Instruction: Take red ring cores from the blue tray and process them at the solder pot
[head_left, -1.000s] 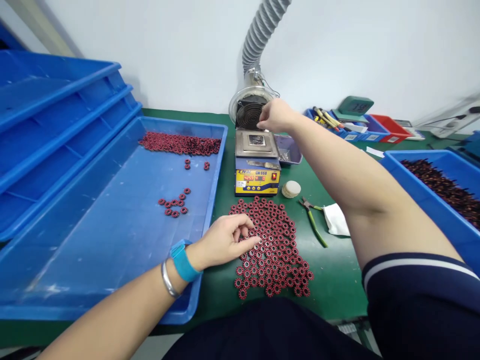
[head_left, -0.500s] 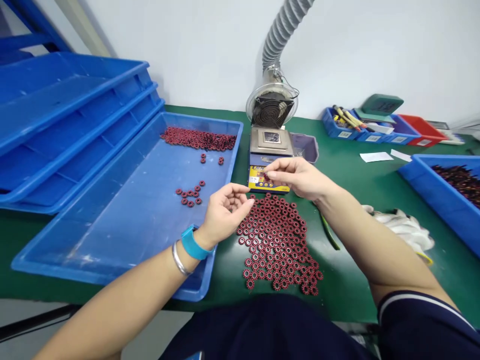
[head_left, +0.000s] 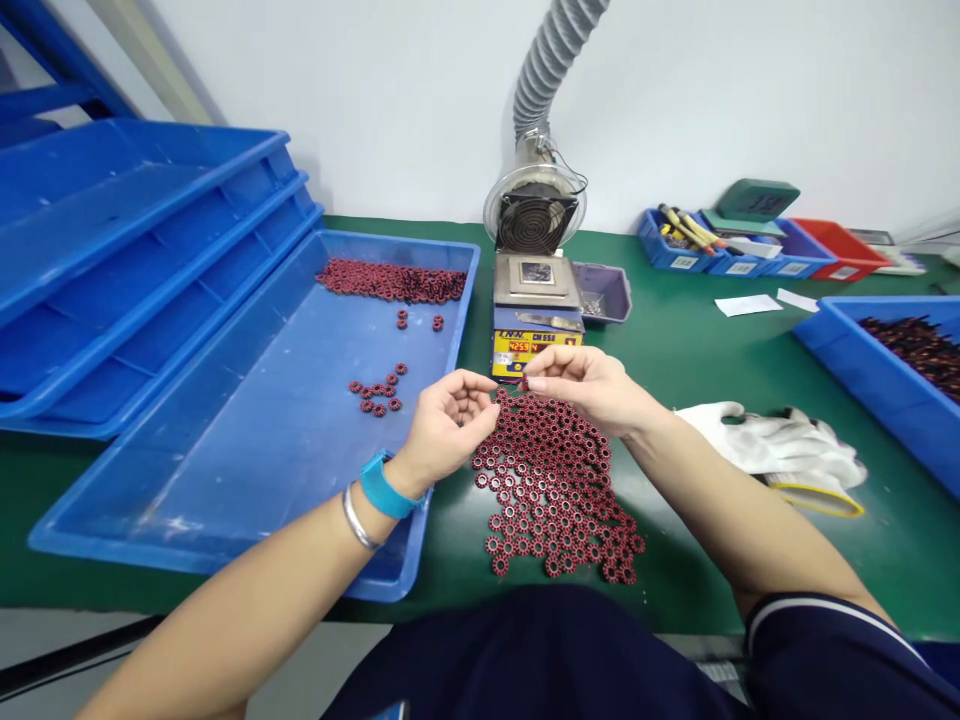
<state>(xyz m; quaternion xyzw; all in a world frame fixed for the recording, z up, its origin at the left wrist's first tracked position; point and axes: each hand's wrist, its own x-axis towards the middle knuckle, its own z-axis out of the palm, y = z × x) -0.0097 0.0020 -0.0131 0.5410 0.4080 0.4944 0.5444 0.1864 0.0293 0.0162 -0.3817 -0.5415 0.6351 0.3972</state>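
Observation:
Between the thumb and index finger of my right hand (head_left: 581, 385), I pinch a small red toothed ring (head_left: 523, 383), which looks like a wound motor stator. My left hand (head_left: 450, 420) is just left of it, its thumb and index finger apart and its other fingers curled, with nothing visible in it. Below both hands, many similar red rings (head_left: 555, 490) lie spread on the green table. Behind my right hand stands a solder pot (head_left: 538, 280) with a lit red display on its yellow front. A blue tray (head_left: 247, 430) to the left holds more rings along its far end.
Stacked blue trays (head_left: 150, 240) rise at the far left. White gloves (head_left: 780, 445) lie right of my right forearm, near a blue bin (head_left: 840, 370) of dark coppery parts. Small bins (head_left: 791, 250) line the back, and a grey duct (head_left: 555, 65) hangs above the pot.
My right hand has come down and slightly toward me with the ring, away from the pot's front, whose display now shows. My left hand has barely moved.

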